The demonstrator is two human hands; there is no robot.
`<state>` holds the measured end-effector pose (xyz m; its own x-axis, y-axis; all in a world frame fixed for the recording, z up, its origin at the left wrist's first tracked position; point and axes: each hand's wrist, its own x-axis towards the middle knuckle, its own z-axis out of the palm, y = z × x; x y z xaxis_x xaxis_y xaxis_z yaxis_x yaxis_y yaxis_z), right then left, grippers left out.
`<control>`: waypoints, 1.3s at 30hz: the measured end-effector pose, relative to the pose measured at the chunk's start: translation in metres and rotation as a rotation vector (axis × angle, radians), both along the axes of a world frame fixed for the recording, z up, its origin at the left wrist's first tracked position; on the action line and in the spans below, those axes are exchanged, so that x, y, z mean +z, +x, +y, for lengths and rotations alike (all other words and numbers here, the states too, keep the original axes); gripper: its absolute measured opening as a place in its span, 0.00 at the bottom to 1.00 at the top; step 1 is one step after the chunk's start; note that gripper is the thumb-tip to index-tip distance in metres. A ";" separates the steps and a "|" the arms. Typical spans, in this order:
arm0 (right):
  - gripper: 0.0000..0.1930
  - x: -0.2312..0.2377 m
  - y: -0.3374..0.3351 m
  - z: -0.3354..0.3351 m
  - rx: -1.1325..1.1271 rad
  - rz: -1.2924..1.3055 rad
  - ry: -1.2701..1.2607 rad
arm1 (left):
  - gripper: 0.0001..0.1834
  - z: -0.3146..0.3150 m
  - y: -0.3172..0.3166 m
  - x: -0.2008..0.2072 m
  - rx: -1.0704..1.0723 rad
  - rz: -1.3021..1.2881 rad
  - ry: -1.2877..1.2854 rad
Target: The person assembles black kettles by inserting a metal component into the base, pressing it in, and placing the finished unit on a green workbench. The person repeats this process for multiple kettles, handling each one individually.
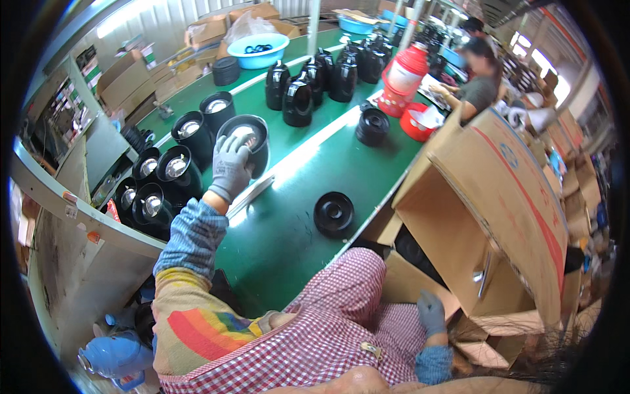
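Observation:
My left hand (230, 169), in a grey glove, grips the near rim of a black flask body (261, 155), its fingertips beside the silvery metal part inside. Several similar black flask bodies (176, 165) with silvery centres stand just left of it. To the right, a round black ringed lid or base (334, 213) lies flat on the green work surface (295, 257). My right hand (431, 312), also gloved in grey, is low beside my checked apron, near a cardboard flap. Its fingers are too foreshortened to show whether they are closed, and nothing is seen in them.
Black glossy flask shells (298, 100) stand farther back, near stacked black rings (373, 125) and a red-and-white flask (402, 75). A blue basin (258, 55) sits at the back. An open cardboard box (502, 190) borders the right side; a co-worker (482, 79) is beyond it.

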<state>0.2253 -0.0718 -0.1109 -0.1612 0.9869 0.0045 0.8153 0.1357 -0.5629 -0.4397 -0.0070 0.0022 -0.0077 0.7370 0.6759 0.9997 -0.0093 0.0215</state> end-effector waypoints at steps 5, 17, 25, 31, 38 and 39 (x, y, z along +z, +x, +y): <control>0.19 0.090 -0.067 0.021 0.265 0.184 0.291 | 0.21 -0.059 0.140 0.069 -0.429 -0.081 -0.121; 0.25 0.047 -0.030 -0.020 0.215 0.498 -0.177 | 0.23 -0.131 0.407 -0.012 -1.095 0.164 -0.672; 0.23 0.014 -0.020 -0.045 0.123 0.498 -0.327 | 0.17 -0.128 0.436 -0.042 -1.267 -0.010 -0.788; 0.22 0.020 -0.015 -0.039 0.218 0.487 -0.253 | 0.20 0.026 0.272 -0.100 -0.459 -0.465 -0.346; 0.20 0.010 -0.005 -0.024 0.163 0.602 -0.099 | 0.29 0.079 0.126 -0.211 0.267 -0.716 -0.648; 0.20 0.004 0.002 -0.022 0.053 0.632 -0.093 | 0.27 0.082 0.127 -0.212 0.236 -0.774 -0.543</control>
